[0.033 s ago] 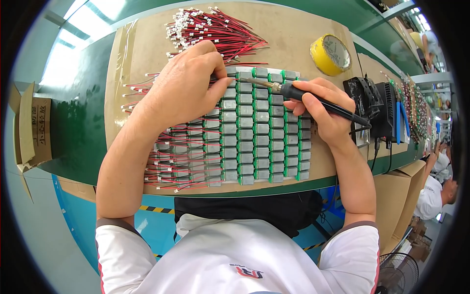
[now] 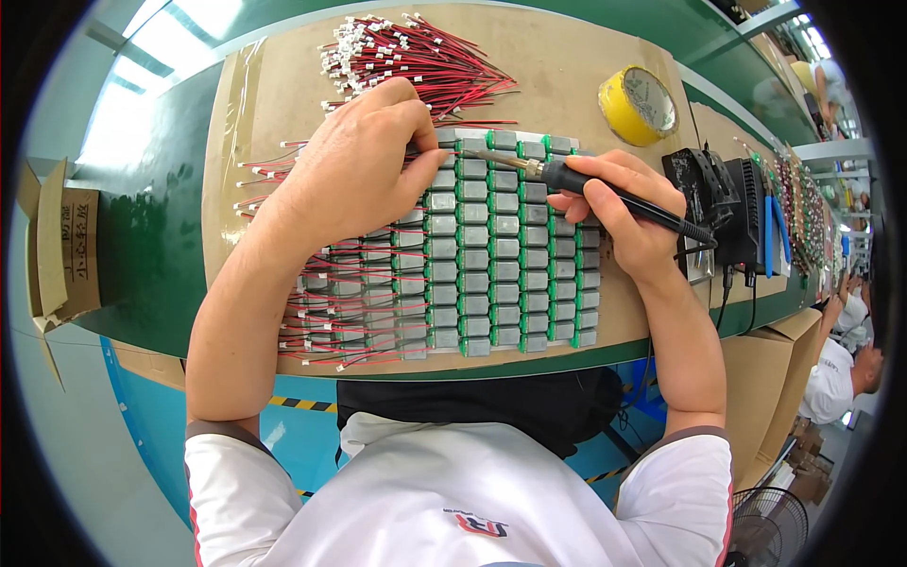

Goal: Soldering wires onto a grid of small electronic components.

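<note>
My right hand grips the dark handle of a soldering iron like a pen. Its metal tip points left and reaches the top rows of a block of small grey battery cells with green edge strips. At that tip, the thumb and forefinger of my left hand are pinched together on a thin wire lead, mostly hidden by the fingers. Red and black wire leads with white connectors lie across the left columns of cells. Whether the tip touches a cell is too small to tell.
A loose pile of red and black leads lies beyond my left hand. Yellow tape rests at the back right. A black soldering station with cables stands right of my right hand. Cardboard boxes flank the bench; people sit farther right.
</note>
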Motion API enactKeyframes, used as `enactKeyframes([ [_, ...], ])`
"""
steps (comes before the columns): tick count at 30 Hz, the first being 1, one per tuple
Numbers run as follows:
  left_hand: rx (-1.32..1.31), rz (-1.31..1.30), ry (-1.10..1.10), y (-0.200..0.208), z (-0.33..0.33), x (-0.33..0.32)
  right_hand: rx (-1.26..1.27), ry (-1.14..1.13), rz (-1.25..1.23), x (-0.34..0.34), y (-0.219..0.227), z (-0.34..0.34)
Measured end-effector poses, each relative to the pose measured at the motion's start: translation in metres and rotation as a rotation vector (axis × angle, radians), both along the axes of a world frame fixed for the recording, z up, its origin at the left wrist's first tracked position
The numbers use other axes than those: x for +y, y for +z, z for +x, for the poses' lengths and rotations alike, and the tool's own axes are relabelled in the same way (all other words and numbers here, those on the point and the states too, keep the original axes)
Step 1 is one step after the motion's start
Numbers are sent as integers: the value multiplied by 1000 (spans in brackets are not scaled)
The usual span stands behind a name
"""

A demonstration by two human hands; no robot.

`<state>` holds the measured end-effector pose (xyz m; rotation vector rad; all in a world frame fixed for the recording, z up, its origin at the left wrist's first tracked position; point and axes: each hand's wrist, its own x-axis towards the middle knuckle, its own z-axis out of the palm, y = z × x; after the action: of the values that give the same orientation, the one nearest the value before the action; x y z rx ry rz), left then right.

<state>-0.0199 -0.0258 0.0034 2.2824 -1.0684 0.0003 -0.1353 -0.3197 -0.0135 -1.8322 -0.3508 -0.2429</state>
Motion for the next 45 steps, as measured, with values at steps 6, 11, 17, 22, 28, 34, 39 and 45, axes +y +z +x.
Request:
enactKeyframes([
  [6, 4, -18, -1, 0, 0, -3, -77, -49, 153, 5, 0, 5],
  [11, 0, 3, 6, 0, -1, 0, -180, -94, -11, 14, 15, 31],
  [17, -11, -23, -19, 1, 2, 0, -406, -91, -413, 27, 15, 103],
  [22, -5, -21, -6, -1, 0, -2, -391, 30, -483, 29, 12, 117],
  [28, -20, -29, -14, -2, 1, -1, -454, 107, -555, 35, 2, 130],
  [34, -2, -47, -17, -3, 2, 0, -485, 91, -632, 28, 3, 128],
  [39, -11, -41, -17, -1, 2, 1, -480, 75, -575, 26, 8, 123],
  [45, 3, -55, -13, 0, -1, 2, -371, -49, -460, 24, 21, 112],
])
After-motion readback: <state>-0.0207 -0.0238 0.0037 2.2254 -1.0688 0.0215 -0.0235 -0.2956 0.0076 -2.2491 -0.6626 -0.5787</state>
